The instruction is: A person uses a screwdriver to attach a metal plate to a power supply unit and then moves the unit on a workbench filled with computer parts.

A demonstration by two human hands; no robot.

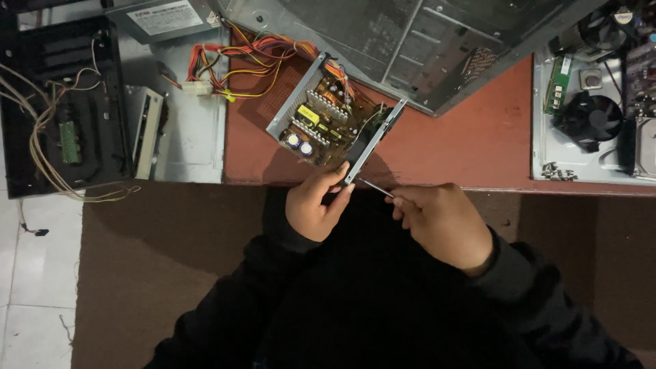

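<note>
Opened power supply unit (pixel 328 119), circuit board exposed, tilted at front edge of red desk (pixel 478 147). Left hand (pixel 316 205) fingers pinching its metal side panel. Right hand (pixel 441 224) fingers closed round thin screwdriver (pixel 376 187), tip at panel's lower corner. Best kept steady, shaft in line.

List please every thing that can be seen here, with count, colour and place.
open power supply: one, grey metal case, brown circuit board, table middle, near the edge.
wire bundle: one, red, yellow, orange, left of the supply.
screwdriver: one, thin metal shaft, at the supply's near corner.
computer case: one, grey, top middle.
black panel: one, with beige wires, far left.
cooling fan: one, black, right.
table: one, red-brown.
left hand: holds the supply's corner.
right hand: holds the screwdriver.
</note>
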